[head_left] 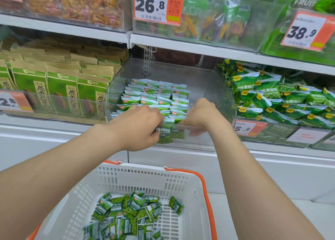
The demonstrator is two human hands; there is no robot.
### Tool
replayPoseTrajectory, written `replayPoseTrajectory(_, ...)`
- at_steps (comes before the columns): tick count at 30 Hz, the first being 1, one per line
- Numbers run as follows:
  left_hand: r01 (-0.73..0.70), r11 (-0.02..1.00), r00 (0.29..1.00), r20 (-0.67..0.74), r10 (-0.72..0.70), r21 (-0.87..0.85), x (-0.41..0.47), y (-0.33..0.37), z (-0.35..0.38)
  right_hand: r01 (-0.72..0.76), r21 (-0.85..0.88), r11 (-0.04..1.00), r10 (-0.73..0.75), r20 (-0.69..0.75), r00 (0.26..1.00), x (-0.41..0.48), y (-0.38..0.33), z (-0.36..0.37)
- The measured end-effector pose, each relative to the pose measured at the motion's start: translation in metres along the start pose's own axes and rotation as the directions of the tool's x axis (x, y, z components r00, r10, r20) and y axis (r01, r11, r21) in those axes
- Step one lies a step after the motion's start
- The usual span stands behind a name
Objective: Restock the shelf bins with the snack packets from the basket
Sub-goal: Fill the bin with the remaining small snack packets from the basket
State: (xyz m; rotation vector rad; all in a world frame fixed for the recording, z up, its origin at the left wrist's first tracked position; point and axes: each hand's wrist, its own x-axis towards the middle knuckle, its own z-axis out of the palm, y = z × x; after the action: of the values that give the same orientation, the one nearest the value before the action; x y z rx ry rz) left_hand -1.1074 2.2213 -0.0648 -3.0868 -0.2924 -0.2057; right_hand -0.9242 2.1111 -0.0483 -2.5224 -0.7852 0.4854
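Note:
A clear plastic shelf bin point(208, 80) at centre holds several neat rows of small green snack packets point(155, 94). My left hand point(139, 123) reaches over the bin's front lip and is closed on a green pea packet point(164, 134) standing at the front of the bin. My right hand point(201, 116) is just to the right, fingers curled down on the neighbouring packet point(178, 133) behind the front wall. Below, a white basket point(116, 183) with orange handles holds several loose green packets point(130, 214).
Left bin holds brown-and-green paper bags point(61, 87). Right bin is heaped with larger green pea bags point(275, 98). Upper shelf bins carry price tags 26.8 point(152, 5) and 38.9 point(302, 33). White shelf base point(272, 170) stands behind the basket.

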Motion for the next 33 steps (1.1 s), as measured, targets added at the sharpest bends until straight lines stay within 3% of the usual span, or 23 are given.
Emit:
replayPoseTrajectory(5,-0.014,0.999,0.996,-0.09,0.017,0.031,-0.004,0.003,0.005,-0.045,0.039,0.998,0.046,-0.012,0.999,-0.009,0.006,-0.011)
replayPoseTrajectory(7,-0.019,0.999,0.981,-0.192,0.027,0.044,-0.007,0.006,0.005,0.111,0.021,0.994,-0.107,-0.145,0.984,-0.008,0.01,-0.01)
replayPoseTrajectory(8,-0.028,0.998,0.964,-0.264,0.04,0.049,-0.009,0.008,0.004,0.226,0.001,0.974,-0.218,-0.267,0.939,-0.01,0.012,-0.007)
replayPoseTrajectory(10,-0.042,0.999,0.922,-0.383,0.052,0.034,-0.014,0.017,-0.002,0.444,-0.011,0.896,-0.379,-0.538,0.753,-0.028,0.014,0.005)
replayPoseTrajectory(12,-0.027,1.0,0.916,-0.401,0.024,-0.003,-0.021,0.029,-0.006,0.662,-0.041,0.748,-0.477,-0.727,0.494,-0.051,0.015,0.021)
replayPoseTrajectory(14,0.031,0.999,0.958,-0.284,-0.026,0.012,-0.029,0.043,-0.003,0.78,-0.152,0.607,-0.578,-0.759,0.302,-0.065,0.022,0.045)
replayPoseTrajectory(15,0.06,0.997,0.986,-0.156,-0.052,0.053,-0.032,0.049,0.0,0.804,-0.177,0.567,-0.613,-0.742,0.269,-0.067,0.028,0.058)
replayPoseTrajectory(16,0.062,0.993,0.998,-0.009,-0.062,0.103,-0.035,0.054,0.005,0.818,-0.182,0.545,-0.646,-0.713,0.273,-0.068,0.035,0.071)
replayPoseTrajectory(18,-0.012,0.99,0.961,0.276,-0.028,0.142,-0.04,0.059,0.017,0.812,-0.174,0.557,-0.702,-0.621,0.348,-0.064,0.056,0.101)
replayPoseTrajectory(21,-0.131,0.989,0.814,0.577,0.068,0.069,-0.049,0.062,0.041,0.69,-0.207,0.693,-0.711,-0.353,0.608,-0.055,0.102,0.15)
replayPoseTrajectory(23,-0.158,0.987,0.735,0.671,0.091,0.04,-0.055,0.063,0.059,0.532,-0.343,0.774,-0.575,-0.029,0.818,-0.049,0.135,0.181)
replayPoseTrajectory(24,-0.168,0.985,0.709,0.699,0.096,0.035,-0.058,0.064,0.066,0.472,-0.401,0.786,-0.462,0.128,0.878,-0.047,0.15,0.196)
replayPoseTrajectory(27,-0.178,0.983,0.657,0.749,0.089,0.039,-0.062,0.068,0.084,0.386,-0.457,0.801,-0.186,0.423,0.887,-0.044,0.191,0.237)
replayPoseTrajectory(33,-0.183,0.983,0.605,0.791,0.092,0.025,-0.065,0.064,0.103,0.365,-0.542,0.757,0.007,0.565,0.825,-0.033,0.221,0.284)
